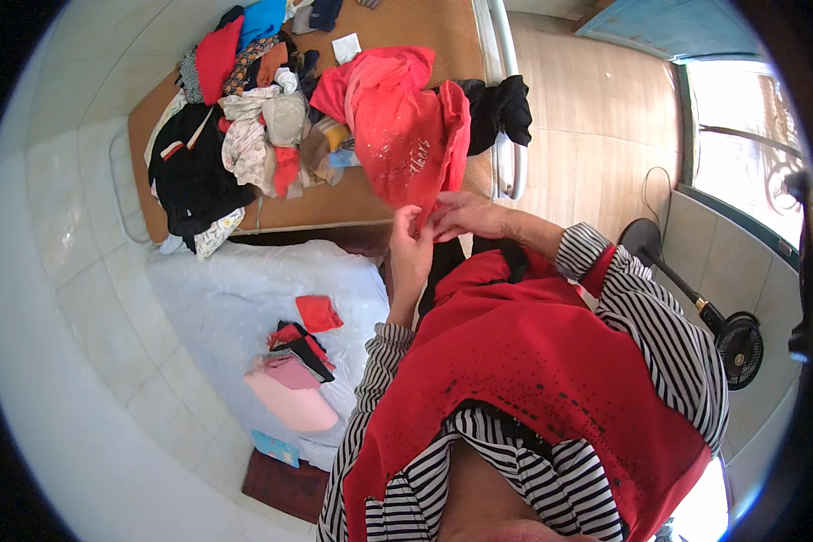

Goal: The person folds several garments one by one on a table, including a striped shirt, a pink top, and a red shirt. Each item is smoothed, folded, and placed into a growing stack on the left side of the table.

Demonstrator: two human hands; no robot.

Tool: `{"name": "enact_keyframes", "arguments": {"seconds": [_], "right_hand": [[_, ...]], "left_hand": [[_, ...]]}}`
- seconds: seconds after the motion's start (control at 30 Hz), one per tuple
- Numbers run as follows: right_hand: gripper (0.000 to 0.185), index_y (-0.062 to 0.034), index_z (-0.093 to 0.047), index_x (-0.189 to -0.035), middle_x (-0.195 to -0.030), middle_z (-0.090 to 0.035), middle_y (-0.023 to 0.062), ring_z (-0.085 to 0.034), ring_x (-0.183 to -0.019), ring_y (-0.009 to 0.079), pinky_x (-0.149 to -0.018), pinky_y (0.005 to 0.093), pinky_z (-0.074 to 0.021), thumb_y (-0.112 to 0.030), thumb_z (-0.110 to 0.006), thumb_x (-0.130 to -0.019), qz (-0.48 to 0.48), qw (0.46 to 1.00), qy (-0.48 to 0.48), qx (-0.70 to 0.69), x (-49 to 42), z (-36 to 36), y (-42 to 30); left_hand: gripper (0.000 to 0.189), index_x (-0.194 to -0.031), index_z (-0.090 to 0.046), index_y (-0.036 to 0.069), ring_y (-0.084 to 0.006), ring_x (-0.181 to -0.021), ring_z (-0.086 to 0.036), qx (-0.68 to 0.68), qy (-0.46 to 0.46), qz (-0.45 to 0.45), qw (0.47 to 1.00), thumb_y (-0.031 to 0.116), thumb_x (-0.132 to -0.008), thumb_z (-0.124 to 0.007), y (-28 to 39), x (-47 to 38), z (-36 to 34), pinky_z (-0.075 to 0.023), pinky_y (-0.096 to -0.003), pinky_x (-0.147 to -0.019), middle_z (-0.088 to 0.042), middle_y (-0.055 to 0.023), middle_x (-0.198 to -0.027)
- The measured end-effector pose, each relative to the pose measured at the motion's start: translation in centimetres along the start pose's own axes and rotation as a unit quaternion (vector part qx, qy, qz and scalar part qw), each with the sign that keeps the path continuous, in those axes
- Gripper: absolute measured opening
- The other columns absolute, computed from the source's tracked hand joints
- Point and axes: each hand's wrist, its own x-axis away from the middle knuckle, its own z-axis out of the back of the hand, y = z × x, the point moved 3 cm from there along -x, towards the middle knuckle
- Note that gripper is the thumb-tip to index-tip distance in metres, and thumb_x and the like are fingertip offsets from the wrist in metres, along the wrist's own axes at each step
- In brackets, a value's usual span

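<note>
Both hands meet at the lower edge of a red garment [406, 129], which bears white lettering and lies over the near part of the brown mattress. My left hand [412, 247] pinches the garment's edge between thumb and fingers. Close beside it on the right, my right hand [467, 215] grips the same edge, its fingertips almost touching the left ones. Black clothing [498, 112] lies just behind the garment, over the bed's rail. Left of the garment is a heap with a beige bra [286, 116], a floral white cloth [245, 149] and a black garment [193, 173].
The brown mattress [325, 206] has a white metal rail [518, 166] at its right end. Below it, a white-covered surface [203, 291] holds a folded red cloth [320, 313] and a stack of folded clothes [298, 379]. A black standing fan [738, 349] is at right, near the window.
</note>
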Motion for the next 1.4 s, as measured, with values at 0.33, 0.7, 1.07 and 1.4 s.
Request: {"name": "enact_keyframes", "arguments": {"seconds": [0.33,0.7,1.07,1.4], "right_hand": [[0.067,-0.0141,-0.045,-0.136,-0.125,-0.050,0.0225,-0.055,-0.115,0.0411,-0.098,0.0446,-0.0483,-0.007,-0.069,-0.074,0.174,0.712,0.403,0.548,-5.1,14.0,-2.0],[0.080,-0.0193,-0.036,-0.148,-0.146,-0.039,0.0200,-0.042,-0.131,0.0448,-0.109,0.0470,-0.0390,-0.020,-0.069,-0.075,0.064,0.744,0.395,0.535,-11.7,17.8,-0.4],[0.057,-0.0051,-0.054,-0.135,-0.105,-0.067,0.0071,-0.061,-0.095,0.0181,-0.085,0.0295,-0.0497,-0.001,-0.060,-0.078,0.173,0.894,0.355,0.212,-14.9,14.7,3.2],[0.019,-0.0022,-0.067,-0.097,-0.080,-0.066,0.0019,-0.062,-0.073,0.0115,-0.066,0.0265,-0.0513,-0.001,-0.068,-0.078,0.110,0.925,0.260,0.256,-10.2,10.5,4.2]], "left_hand": [[0.016,-0.109,-0.062,0.001,-0.0086,-0.083,-0.061,-0.022,0.002,0.057,0.998,0.000,-0.093,-0.061,0.5,3.8,2.6,-0.0501,-0.0233,-0.074,-0.065,-0.0034,-0.096],[0.015,-0.107,-0.064,0.001,-0.0071,-0.081,-0.058,0.035,-0.036,0.113,0.992,-0.004,-0.093,-0.060,6.4,8.0,6.0,-0.0471,-0.0209,-0.070,-0.064,-0.0009,-0.094],[0.016,-0.101,-0.068,0.000,-0.0112,-0.091,-0.062,-0.011,-0.174,0.075,0.982,-0.008,-0.090,-0.059,10.7,10.1,11.5,-0.0486,-0.0229,-0.082,-0.068,-0.0037,-0.097],[0.014,-0.101,-0.068,0.000,-0.0063,-0.078,-0.058,-0.037,-0.021,0.035,0.998,-0.005,-0.089,-0.062,11.1,10.6,22.4,-0.0466,-0.0199,-0.066,-0.066,-0.0019,-0.095]]}}
